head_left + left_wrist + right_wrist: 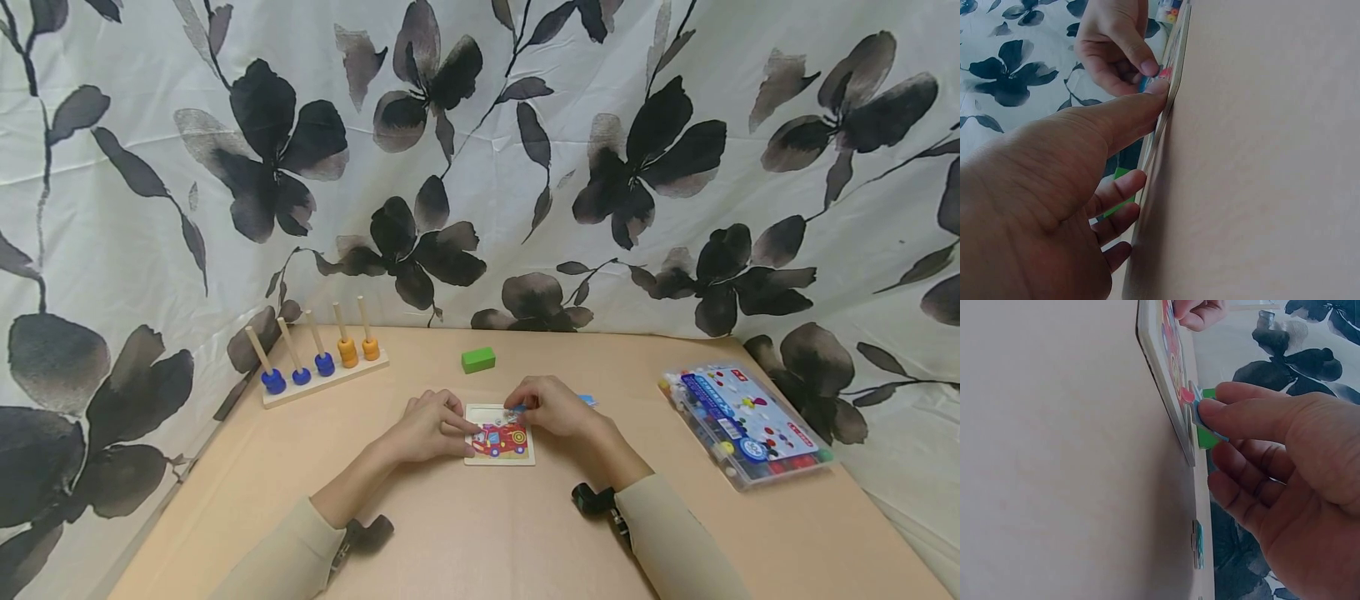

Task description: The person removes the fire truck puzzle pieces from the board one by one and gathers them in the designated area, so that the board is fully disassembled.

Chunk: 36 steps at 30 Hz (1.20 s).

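Observation:
A small jigsaw puzzle board point(500, 459), with a red vehicle picture and a pale border, lies on the table in front of me. My left hand point(435, 427) is at its left side; in the left wrist view the fingertips point(1127, 186) touch its face and edge. Over the board's upper right corner, my right hand point(553, 406) pinches a blue puzzle piece point(1216, 432) between thumb and index finger. That piece is tilted, close over the board. Another blue puzzle piece point(588, 400) lies on the table just beyond the right hand, partly hidden by it in the head view.
Behind the board sits a green block point(478, 360). At the back left stands a wooden peg stand point(327, 383) with blue and orange rings. A clear plastic case point(746, 425) with colourful contents lies at the right. A floral cloth point(480, 167) hangs behind the table.

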Tool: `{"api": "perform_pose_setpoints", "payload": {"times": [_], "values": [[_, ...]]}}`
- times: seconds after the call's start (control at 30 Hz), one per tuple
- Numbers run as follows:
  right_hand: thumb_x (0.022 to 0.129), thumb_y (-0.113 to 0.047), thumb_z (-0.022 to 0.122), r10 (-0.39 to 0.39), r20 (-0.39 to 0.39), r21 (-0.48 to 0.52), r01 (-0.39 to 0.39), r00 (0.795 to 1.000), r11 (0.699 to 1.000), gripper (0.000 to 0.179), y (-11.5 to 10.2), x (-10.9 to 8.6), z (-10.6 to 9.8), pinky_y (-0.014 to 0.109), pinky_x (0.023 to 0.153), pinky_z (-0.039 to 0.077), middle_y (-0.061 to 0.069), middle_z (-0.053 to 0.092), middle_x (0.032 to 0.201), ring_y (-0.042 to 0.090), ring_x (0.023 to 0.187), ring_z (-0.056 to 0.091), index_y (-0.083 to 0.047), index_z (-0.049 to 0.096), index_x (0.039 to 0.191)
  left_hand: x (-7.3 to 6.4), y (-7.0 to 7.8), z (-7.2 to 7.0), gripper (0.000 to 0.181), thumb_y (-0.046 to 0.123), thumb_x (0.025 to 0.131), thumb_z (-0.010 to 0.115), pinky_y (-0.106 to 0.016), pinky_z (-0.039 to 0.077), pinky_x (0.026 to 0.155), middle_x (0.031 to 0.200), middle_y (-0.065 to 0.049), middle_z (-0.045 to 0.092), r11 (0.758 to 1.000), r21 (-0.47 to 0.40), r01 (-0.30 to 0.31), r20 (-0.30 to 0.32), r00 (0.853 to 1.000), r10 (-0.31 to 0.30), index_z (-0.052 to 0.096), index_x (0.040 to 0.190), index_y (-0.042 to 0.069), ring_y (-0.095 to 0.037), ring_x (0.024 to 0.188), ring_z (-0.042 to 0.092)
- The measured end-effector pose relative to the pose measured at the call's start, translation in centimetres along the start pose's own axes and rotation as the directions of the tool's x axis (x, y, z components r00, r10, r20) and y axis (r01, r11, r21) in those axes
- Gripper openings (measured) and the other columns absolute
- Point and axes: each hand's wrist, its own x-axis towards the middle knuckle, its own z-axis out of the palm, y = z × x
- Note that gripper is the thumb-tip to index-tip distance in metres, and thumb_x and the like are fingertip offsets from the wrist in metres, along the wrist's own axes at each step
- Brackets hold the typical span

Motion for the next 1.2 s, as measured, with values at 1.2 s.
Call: {"api": "perform_pose_setpoints", "payload": {"times": [1.2], "values": [[0.094,0.002,0.071,0.006,-0.098,0.088,0.002,0.995,0.996,0.020,0.6,-1.0,-3.3,0.022,0.065,0.047,0.004,0.075,0.098,0.015,0.077,0.056,-0.003,0.080,0.110,-0.1,0.2,0.0,0.033,0.044,0.080,0.089,-0.041,0.028,0.089,0.107,0.009,0.055,1.000,0.000,-0.001,-0.006,1.000,0.001,0.083,0.109,0.030,-0.015,0.104,0.042]]}}
